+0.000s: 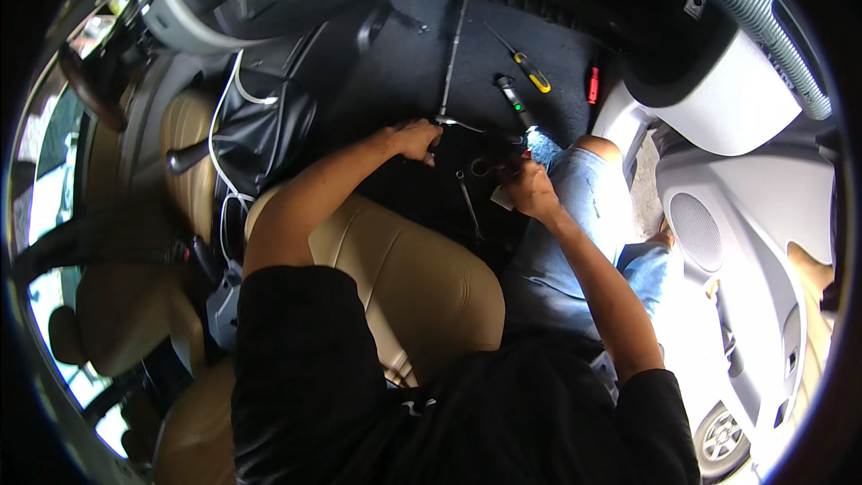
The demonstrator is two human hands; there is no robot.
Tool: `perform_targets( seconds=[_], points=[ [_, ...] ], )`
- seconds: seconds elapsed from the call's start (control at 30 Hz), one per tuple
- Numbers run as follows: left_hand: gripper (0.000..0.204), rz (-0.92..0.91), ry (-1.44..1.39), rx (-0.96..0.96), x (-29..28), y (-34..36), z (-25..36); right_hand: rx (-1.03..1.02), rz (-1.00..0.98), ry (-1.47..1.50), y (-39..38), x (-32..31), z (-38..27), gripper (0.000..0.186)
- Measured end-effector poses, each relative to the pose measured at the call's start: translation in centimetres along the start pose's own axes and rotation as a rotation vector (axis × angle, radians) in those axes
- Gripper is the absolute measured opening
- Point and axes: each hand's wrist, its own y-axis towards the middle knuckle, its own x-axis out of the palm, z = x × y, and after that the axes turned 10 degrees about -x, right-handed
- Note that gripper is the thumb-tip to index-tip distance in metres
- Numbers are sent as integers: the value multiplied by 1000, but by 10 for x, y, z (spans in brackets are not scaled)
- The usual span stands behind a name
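Observation:
My left hand [416, 141] is over the dark footwell floor, fingers curled, beside the head of a ratchet wrench [476, 128]. A long metal extension bar [452, 58] runs away from that head. Whatever the left fingers hold is hidden. By my knee, my right hand [532, 187] is closed, with a bit of red showing at its fingertips and a pale flat piece [503, 198] under it; I cannot make out what it grips. A dark ring-shaped thing [480, 167] is just left of it. Between the hands and the seat lies a combination wrench [468, 204].
Farther off lie a lit flashlight [514, 101], a yellow-and-black screwdriver [532, 72] and a red tool [593, 85]. The tan seat [422, 269] is under my arms. A gear lever [187, 158] with a white cable [215, 126] stands left; an open car door [736, 216] is right.

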Motion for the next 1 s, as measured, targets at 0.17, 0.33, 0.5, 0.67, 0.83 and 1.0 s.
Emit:
perform_targets(
  seconds=[0.17, 0.33, 0.5, 0.67, 0.83, 1.0],
  points=[
    [48, 79, -18, 0, 8, 11, 9, -85, -17, -175, 4, 14, 13, 20],
    [31, 23, -69, 9, 4, 14, 7, 59, -63, -181, 11, 13, 0, 21],
    [27, -46, -228, 10, -14, 16, 6, 71, -58, -109, 14, 2, -2, 24],
    [27, -148, -841, 93, -60, 22, 21, -5, 111, -126, 31, -12, 43, 18],
    [18, -179, -1462, 278, -115, 55, 54, 88, 100, -542, 103, -64, 88, 22],
    [17, -351, -1848, 669, -144, 107, 108, 801, 79, -595, 160, -110, 108, 80]
  ],
)
